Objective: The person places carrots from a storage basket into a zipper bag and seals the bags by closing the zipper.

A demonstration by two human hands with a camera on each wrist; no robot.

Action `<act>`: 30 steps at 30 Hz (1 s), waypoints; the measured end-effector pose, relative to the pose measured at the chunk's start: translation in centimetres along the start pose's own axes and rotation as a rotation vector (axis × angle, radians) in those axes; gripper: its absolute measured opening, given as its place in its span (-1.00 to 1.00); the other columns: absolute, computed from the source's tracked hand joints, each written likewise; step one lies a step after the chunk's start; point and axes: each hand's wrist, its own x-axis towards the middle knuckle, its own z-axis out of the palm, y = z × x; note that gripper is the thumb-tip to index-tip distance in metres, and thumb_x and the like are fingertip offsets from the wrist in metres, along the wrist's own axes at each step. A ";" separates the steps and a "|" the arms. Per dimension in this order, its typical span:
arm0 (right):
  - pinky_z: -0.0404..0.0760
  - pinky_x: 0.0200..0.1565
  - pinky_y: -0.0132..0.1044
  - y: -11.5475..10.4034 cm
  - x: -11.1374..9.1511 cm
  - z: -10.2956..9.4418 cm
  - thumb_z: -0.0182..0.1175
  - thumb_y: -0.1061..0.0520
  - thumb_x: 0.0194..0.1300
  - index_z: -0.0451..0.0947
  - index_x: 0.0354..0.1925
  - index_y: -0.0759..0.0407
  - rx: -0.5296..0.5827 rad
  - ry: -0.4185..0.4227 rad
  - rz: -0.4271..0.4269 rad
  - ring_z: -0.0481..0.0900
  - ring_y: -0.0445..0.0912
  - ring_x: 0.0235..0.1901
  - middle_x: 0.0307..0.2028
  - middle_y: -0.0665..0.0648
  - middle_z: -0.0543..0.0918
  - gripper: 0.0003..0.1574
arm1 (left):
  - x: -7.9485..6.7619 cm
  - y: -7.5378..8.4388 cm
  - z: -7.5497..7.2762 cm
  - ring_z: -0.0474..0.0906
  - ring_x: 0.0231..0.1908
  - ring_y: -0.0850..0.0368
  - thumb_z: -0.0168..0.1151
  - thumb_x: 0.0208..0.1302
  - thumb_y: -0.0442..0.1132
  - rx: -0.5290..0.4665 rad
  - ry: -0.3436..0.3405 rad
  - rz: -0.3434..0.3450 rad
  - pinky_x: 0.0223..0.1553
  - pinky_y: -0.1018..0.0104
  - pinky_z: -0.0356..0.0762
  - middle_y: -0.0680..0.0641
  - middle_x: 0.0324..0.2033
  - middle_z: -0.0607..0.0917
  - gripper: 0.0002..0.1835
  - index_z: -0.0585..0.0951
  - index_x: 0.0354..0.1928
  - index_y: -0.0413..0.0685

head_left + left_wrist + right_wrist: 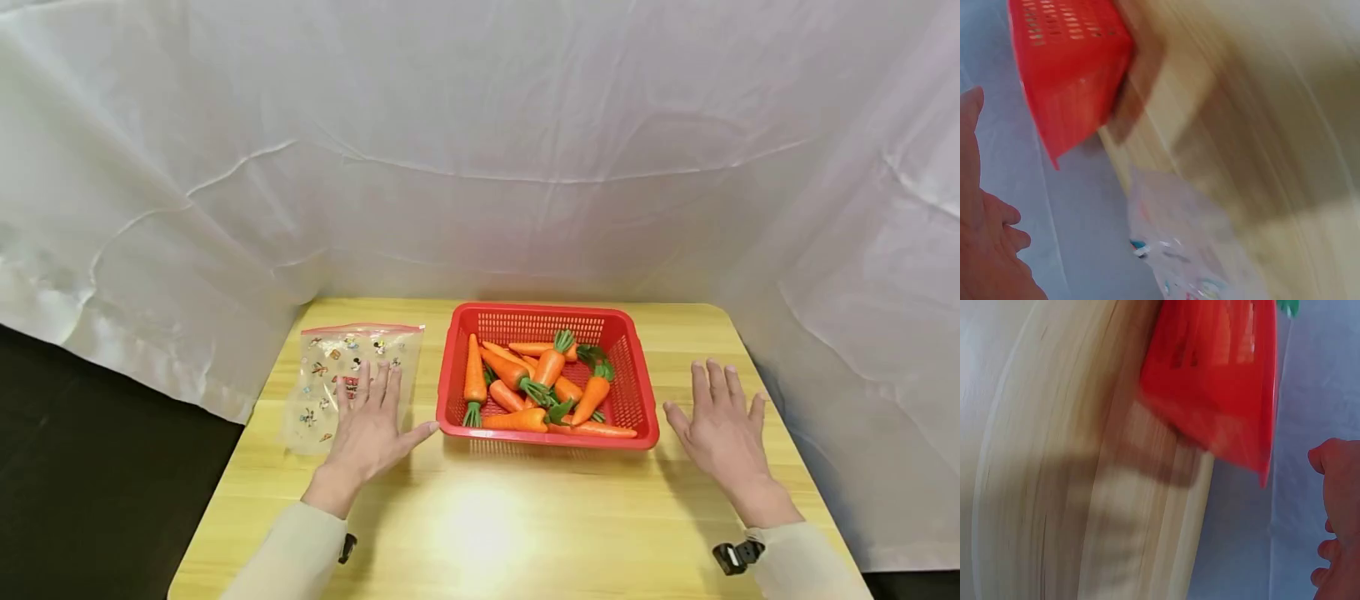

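Observation:
In the head view a red plastic basket [645,400] stands on the table, holding several carrots [551,365] with green tops. To its left lies a clear zip bag [318,387] with a red zip edge and printed cartoon figures. My left hand [371,433] hovers over the bag's right part with straight, spread fingers, its thumb pointing toward the basket's front left corner. Off the basket's right side, my right hand [723,433] is held with fingers spread and nothing in it. The left wrist view shows the basket wall [1072,94] and the crinkled bag [1191,244] below it.
The light wooden table [570,533] carries the basket near its back edge. White cloth [480,167] hangs behind and on both sides. A dark area [90,467] lies off the table's left. A black watch [738,556] is on my right wrist.

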 end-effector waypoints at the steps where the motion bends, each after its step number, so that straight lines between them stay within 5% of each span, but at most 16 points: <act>1: -0.27 0.36 0.69 -0.5 -0.2 0.1 0.15 -0.17 0.55 0.00 0.62 0.35 0.001 0.000 -0.011 -0.10 0.47 0.60 0.57 0.52 0.10 0.02 | 0.0 0.3 0.0 -0.48 0.66 -0.23 -0.04 0.27 0.65 -0.009 0.006 0.008 0.53 -0.39 -0.60 -0.18 0.68 -0.18 0.25 -0.10 0.70 -0.05; 10: -0.09 0.43 0.60 -5.4 -1.8 2.2 0.20 -0.24 0.50 0.10 0.61 0.34 -0.009 0.012 -0.115 0.05 0.44 0.57 0.56 0.49 0.18 0.05 | 0.1 3.6 0.7 -0.46 0.67 -0.18 0.03 0.27 0.63 -0.028 0.026 0.074 0.59 -0.28 -0.50 -0.18 0.68 -0.17 0.25 -0.04 0.69 -0.10; 18: -0.03 0.47 0.51 -9.0 -3.2 5.1 0.15 -0.39 0.48 0.18 0.60 0.29 -0.024 -0.058 -0.166 0.06 0.35 0.60 0.58 0.41 0.21 0.09 | 0.5 6.0 2.9 -0.23 0.68 -0.26 0.01 0.28 0.62 -0.006 0.000 0.167 0.61 -0.30 -0.29 -0.24 0.67 -0.04 0.24 0.03 0.67 -0.19; 27: -0.06 0.51 0.47 -8.5 -2.9 6.8 0.06 -0.48 0.47 0.27 0.56 0.29 -0.069 -0.059 -0.183 0.14 0.33 0.59 0.57 0.39 0.27 0.10 | 1.8 6.9 4.5 -0.26 0.68 -0.22 -0.08 0.42 0.52 -0.015 -0.047 0.227 0.62 -0.24 -0.18 -0.29 0.67 -0.05 0.14 -0.01 0.67 -0.25; 30: -0.09 0.51 0.46 -8.0 -2.8 9.1 0.05 -0.49 0.47 0.25 0.57 0.29 -0.071 -0.043 -0.170 0.11 0.33 0.59 0.57 0.39 0.25 0.12 | 2.7 6.1 6.6 -0.26 0.68 -0.22 -0.14 0.43 0.55 -0.011 -0.023 0.260 0.63 -0.18 -0.15 -0.31 0.67 -0.04 0.14 0.00 0.66 -0.25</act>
